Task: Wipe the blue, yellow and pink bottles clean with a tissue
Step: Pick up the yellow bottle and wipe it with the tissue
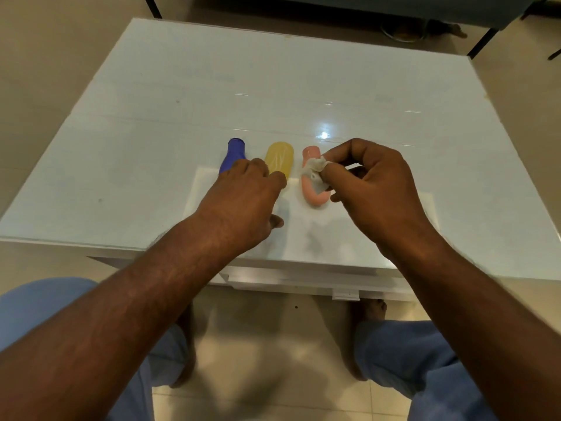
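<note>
Three small bottles lie side by side on the white glass table [151, 147]: a blue bottle [232, 154] at the left, a yellow bottle [279, 159] in the middle, a pink bottle [312, 189] at the right. My right hand [373, 189] pinches a crumpled white tissue [315, 170] just over the pink bottle's upper half. My left hand [246, 205] reaches palm down over the near ends of the blue and yellow bottles, hiding them; whether it grips either one is hidden.
The bottles rest partly on a white sheet [349, 235] near the table's front edge. A drawer front [303, 281] sits below that edge. My knees in blue trousers and bare feet are under the table. Dark furniture legs stand beyond the far edge.
</note>
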Demonstrator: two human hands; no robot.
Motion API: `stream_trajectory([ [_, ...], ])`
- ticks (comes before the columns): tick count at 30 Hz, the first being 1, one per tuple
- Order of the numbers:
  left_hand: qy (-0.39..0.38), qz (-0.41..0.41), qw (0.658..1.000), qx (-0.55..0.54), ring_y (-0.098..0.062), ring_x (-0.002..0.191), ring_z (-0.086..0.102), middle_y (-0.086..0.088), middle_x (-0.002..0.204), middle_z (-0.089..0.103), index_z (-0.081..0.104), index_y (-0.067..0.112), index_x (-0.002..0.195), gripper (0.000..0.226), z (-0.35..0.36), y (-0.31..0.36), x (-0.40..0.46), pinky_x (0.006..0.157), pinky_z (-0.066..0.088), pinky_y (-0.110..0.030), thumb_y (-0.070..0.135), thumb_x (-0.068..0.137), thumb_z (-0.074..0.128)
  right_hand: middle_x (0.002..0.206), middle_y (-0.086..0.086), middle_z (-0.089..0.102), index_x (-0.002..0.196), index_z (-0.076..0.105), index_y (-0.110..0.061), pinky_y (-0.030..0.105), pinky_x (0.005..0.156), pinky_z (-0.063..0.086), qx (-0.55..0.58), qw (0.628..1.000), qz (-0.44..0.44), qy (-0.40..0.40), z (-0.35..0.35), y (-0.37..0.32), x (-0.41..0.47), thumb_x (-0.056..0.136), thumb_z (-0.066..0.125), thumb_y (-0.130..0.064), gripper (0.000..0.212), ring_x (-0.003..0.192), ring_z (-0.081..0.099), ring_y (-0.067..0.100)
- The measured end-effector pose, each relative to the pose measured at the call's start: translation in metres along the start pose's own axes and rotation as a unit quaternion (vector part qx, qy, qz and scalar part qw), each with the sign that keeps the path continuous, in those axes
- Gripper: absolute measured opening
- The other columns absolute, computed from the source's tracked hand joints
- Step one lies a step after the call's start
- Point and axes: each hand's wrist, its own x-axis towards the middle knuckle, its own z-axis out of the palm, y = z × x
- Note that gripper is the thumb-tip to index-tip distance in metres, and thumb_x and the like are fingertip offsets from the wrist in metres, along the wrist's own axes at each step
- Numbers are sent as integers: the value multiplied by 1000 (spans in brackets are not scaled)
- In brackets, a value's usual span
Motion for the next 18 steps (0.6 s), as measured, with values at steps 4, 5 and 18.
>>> stream_trajectory([
  [4, 22, -11, 1000, -19, -24, 126, 51, -6, 136, 55, 46, 26, 143, 60, -3, 2, 0, 101, 46, -38, 50, 92, 68, 102, -8, 79, 94, 79, -19, 22, 67, 63, -1, 1000, 0, 2, 1, 0, 1, 98, 76, -21, 5, 80, 77, 12],
  [5, 20, -14, 999, -20, -25, 127, 50, -7, 138, 53, 43, 27, 145, 62, -3, 3, 0, 101, 46, -39, 51, 93, 67, 102, -8, 79, 94, 79, -19, 22, 67, 63, -6, 1000, -2, 3, 1, 1, 1, 98, 76, -22, 5, 81, 77, 12],
  [18, -16, -7, 1000, 15, -34, 149, 30, -6, 141, 58, 33, 41, 152, 62, 13, 3, 8, 119, 28, -50, 55, 97, 58, 99, -8, 78, 94, 79, -19, 19, 65, 62, -9, 1000, -9, 3, 3, 0, 0, 97, 75, -20, 5, 80, 76, 12],
])
